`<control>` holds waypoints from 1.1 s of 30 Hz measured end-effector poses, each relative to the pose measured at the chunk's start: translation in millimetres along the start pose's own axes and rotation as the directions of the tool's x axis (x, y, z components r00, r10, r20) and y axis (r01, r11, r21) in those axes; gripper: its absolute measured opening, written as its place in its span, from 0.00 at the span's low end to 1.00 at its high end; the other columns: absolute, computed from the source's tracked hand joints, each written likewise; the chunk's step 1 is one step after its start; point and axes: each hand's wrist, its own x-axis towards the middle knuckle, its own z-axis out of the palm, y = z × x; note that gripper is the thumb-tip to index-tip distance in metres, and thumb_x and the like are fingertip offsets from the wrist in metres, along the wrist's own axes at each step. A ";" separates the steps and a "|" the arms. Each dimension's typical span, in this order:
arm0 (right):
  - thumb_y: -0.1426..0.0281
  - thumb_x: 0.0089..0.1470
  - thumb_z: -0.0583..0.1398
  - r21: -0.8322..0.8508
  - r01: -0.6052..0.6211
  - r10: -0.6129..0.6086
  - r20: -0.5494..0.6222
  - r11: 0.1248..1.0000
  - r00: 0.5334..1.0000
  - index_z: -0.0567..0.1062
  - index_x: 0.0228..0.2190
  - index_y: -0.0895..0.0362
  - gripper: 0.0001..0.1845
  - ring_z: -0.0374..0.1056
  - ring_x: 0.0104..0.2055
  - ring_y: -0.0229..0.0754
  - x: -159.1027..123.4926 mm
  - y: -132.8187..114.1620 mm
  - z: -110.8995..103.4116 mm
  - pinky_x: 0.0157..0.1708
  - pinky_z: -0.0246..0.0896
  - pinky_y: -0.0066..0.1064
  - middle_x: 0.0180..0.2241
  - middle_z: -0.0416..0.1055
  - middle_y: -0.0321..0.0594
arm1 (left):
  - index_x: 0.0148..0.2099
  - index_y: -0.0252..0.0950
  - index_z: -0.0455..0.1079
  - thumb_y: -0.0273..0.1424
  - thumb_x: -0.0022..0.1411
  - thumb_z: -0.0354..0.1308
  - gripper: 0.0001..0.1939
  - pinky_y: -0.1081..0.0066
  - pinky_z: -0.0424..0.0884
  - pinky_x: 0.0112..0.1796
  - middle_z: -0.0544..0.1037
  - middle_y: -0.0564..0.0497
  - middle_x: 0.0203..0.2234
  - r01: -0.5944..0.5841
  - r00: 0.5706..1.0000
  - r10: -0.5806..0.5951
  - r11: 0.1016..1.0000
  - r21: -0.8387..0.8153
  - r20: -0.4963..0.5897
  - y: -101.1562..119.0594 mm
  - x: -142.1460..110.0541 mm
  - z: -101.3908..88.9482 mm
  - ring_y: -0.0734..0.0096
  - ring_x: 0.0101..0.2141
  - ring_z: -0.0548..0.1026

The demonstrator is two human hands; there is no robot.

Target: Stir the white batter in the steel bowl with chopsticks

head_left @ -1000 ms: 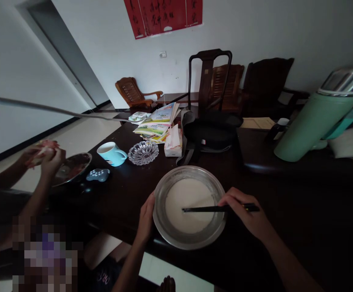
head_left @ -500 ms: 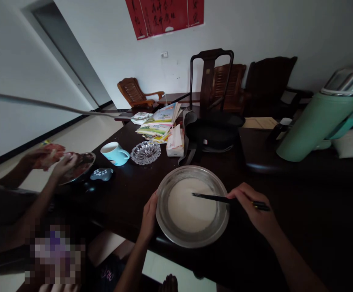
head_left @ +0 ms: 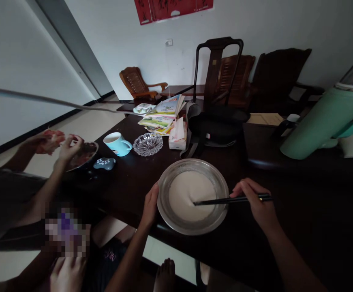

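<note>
A wide, round, silver metal bowl (head_left: 163, 211) is set on the dark, glossy wooden table (head_left: 127, 182), near its closer edge and between the two hands. A smooth, creamy white liquid (head_left: 180, 188) is contained in it, ringed by the bare metal of the inner wall. The left hand (head_left: 150, 205) is pressed against the outer left side of the bowl; its thumb is seen at the rim, but whether the fingers are closed on the metal underneath cannot be told. By the right hand (head_left: 253, 198), a pair of slender black chopsticks (head_left: 219, 201) is grasped near the upper end, held at a low slant across the bowl's right rim, with the tips dipped into the liquid, where a small swirl is shown.

Beyond the bowl, a clear, scalloped glass dish (head_left: 148, 145) is placed just beside a pale blue handled mug (head_left: 115, 144). A white-and-pink tissue pack (head_left: 178, 140) is propped between the dish and a soft black bag (head_left: 220, 127). To the right, a tall, light green flask with a silver top (head_left: 322, 121) is seen. At the far left, pinkish, ragged food (head_left: 52, 142) is held in a co-worker's hands (head_left: 67, 149) beside a second metal bowl (head_left: 86, 159).
</note>
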 end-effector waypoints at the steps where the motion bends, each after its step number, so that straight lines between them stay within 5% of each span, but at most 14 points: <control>1: 0.60 0.61 0.53 0.006 0.005 -0.005 0.054 1.000 0.999 0.75 0.24 0.55 0.20 0.69 0.28 0.40 -0.2 -0.6 0.4 0.31 0.62 0.29 0.23 0.73 0.36 | 0.54 0.34 0.72 0.49 0.62 0.48 0.29 0.57 0.57 0.59 0.75 0.45 0.53 0.003 1.000 -0.003 1.000 0.004 -0.003 -0.2 -0.1 0.1 0.53 0.58 0.66; 4: 0.61 0.60 0.55 -0.044 0.073 -0.066 0.154 0.996 0.986 0.78 0.27 0.55 0.16 0.71 0.33 0.41 0.1 -3.0 1.6 0.35 0.63 0.30 0.28 0.75 0.38 | 0.54 0.34 0.72 0.49 0.62 0.47 0.29 0.58 0.57 0.59 0.75 0.45 0.53 0.009 1.000 -0.008 1.000 0.016 -0.010 -0.2 -0.3 0.7 0.54 0.58 0.66; 9: 0.60 0.61 0.54 -0.058 0.021 -0.023 -0.039 0.998 0.999 0.75 0.24 0.54 0.19 0.69 0.29 0.40 -0.3 -1.4 -1.6 0.32 0.62 0.30 0.24 0.73 0.37 | 0.53 0.33 0.73 0.48 0.62 0.47 0.29 0.59 0.58 0.58 0.75 0.45 0.53 0.006 1.000 -0.005 0.999 0.034 -0.021 2.6 -1.5 1.8 0.56 0.56 0.68; 15: 0.62 0.60 0.56 -0.058 0.097 -0.086 0.166 0.994 0.982 0.79 0.28 0.54 0.15 0.71 0.34 0.42 -0.5 -2.1 0.4 0.37 0.63 0.31 0.29 0.75 0.38 | 0.52 0.33 0.73 0.47 0.62 0.47 0.27 0.60 0.59 0.58 0.76 0.44 0.52 -0.004 1.000 0.004 0.999 0.033 -0.019 4.6 -1.4 2.4 0.57 0.54 0.70; 20: 0.59 0.61 0.53 -0.041 0.001 -0.002 -0.045 0.999 0.999 0.75 0.23 0.54 0.20 0.70 0.29 0.41 -0.4 -0.4 -0.8 0.32 0.63 0.31 0.24 0.73 0.37 | 0.52 0.33 0.73 0.48 0.62 0.47 0.28 0.60 0.59 0.57 0.76 0.44 0.51 -0.004 1.000 0.005 1.000 0.023 -0.017 3.4 -1.3 2.4 0.57 0.54 0.69; 25: 0.60 0.60 0.55 -0.040 0.079 -0.074 0.125 0.996 0.989 0.78 0.26 0.54 0.17 0.71 0.32 0.42 -0.3 -2.6 0.7 0.35 0.64 0.31 0.27 0.75 0.38 | 0.52 0.32 0.73 0.49 0.62 0.47 0.29 0.60 0.60 0.57 0.76 0.43 0.51 0.005 1.000 -0.005 1.000 0.019 -0.024 1.6 -1.8 2.9 0.56 0.53 0.70; 30: 0.60 0.61 0.54 -0.048 0.031 -0.034 -0.051 0.998 0.998 0.75 0.24 0.54 0.19 0.69 0.29 0.40 -1.2 0.0 -0.5 0.33 0.62 0.31 0.24 0.73 0.37 | 0.51 0.33 0.74 0.48 0.62 0.47 0.27 0.59 0.60 0.57 0.76 0.44 0.51 -0.006 1.000 0.006 1.000 0.002 -0.016 0.9 -1.5 2.7 0.56 0.53 0.70; 33: 0.60 0.61 0.54 -0.009 0.020 -0.020 0.038 1.000 0.999 0.76 0.26 0.53 0.18 0.70 0.30 0.40 -1.6 -0.4 -0.7 0.33 0.62 0.30 0.25 0.74 0.36 | 0.51 0.34 0.73 0.48 0.63 0.47 0.27 0.60 0.59 0.57 0.76 0.44 0.52 -0.006 1.000 0.006 1.000 0.011 -0.018 1.1 -2.0 2.7 0.56 0.54 0.70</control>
